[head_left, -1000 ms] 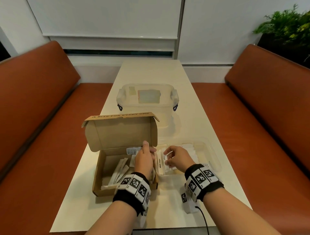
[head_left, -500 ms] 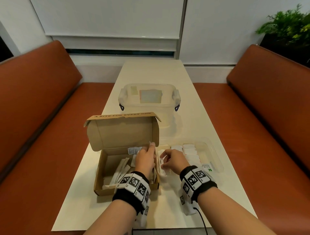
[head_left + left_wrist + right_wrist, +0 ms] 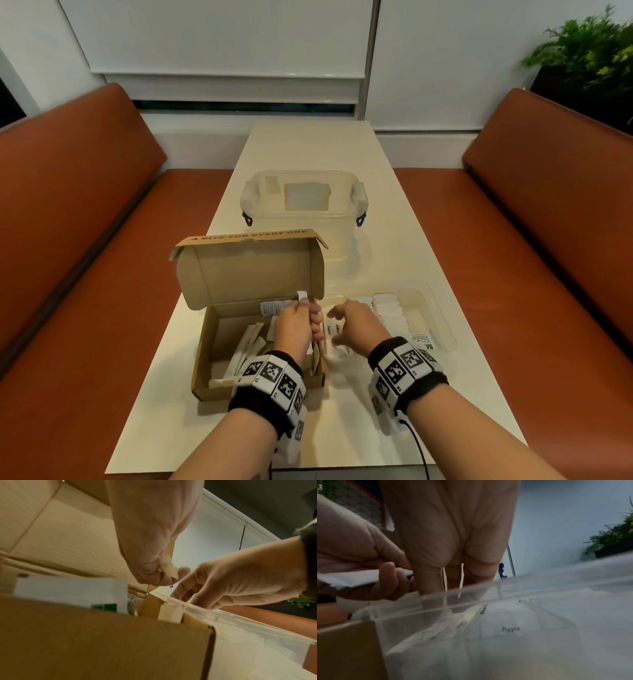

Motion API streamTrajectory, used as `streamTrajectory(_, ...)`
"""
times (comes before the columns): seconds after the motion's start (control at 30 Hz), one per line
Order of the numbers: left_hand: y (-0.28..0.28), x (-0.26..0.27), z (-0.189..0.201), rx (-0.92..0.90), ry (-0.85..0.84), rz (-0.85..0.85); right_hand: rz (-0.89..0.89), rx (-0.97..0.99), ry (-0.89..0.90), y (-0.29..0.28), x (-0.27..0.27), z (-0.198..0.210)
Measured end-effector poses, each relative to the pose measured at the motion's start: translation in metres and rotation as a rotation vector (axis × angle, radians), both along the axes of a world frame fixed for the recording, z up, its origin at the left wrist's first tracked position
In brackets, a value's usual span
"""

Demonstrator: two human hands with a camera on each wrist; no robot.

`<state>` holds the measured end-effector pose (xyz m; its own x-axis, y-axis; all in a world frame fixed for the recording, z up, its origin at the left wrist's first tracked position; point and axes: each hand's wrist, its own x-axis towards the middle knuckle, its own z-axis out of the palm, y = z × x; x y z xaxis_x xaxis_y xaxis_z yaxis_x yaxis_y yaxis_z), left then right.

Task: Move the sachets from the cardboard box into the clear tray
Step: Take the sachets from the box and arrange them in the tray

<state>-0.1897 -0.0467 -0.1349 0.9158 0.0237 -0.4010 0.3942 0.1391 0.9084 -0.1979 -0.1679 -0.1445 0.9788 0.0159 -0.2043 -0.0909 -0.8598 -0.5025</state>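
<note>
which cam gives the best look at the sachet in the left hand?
Head view: the white sachet sticks up from the left hand against the cardboard box lid. The left wrist view shows only a blurred white scrap at the fingertips. The right wrist view shows a blurred white sachet under curled fingers.

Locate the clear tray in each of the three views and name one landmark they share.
Head: the clear tray lies right of centre, beside the cardboard box.
Left wrist: its rim runs from centre to the right edge.
Right wrist: its near wall fills the lower right.
Shared landmark: the cardboard box, which stands against the tray's left end in every view.
</note>
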Motion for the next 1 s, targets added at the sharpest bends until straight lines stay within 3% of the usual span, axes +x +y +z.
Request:
streamTrajectory(0.2, -0.001, -0.001, -0.001, 0.025, -0.013, 0.011, 0.092, -0.327, -0.14, -0.012, -0.004, -0.005)
streamTrajectory(0.37, -0.001, -0.003, 0.001, 0.026, -0.013, -0.015, 0.107, -0.289, -0.152, -0.014, -0.006, -0.01)
streamTrajectory(0.43, 0.0, -0.004, 0.0, 0.062, -0.045, -0.034, 0.067, -0.176, -0.165, -0.014, -0.006, -0.007)
streamTrajectory(0.57, 0.001, -0.006, 0.0, 0.156, -0.123, -0.088, -0.146, 0.305, -0.203, -0.014, -0.006, 0.014)
streamTrajectory(0.67, -0.001, -0.008, 0.002, 0.163, -0.141, -0.097, -0.158, 0.545, -0.111, -0.012, -0.007, 0.03)
streamTrajectory(0.83, -0.004, -0.011, 0.005, 0.12, -0.114, -0.149, -0.117, 0.644, 0.007, -0.006, -0.013, 0.03)
streamTrajectory(1.0, -0.003, -0.011, 0.003, 0.189, -0.143, -0.223, -0.127, 0.76, 0.038, -0.009, -0.016, 0.027)
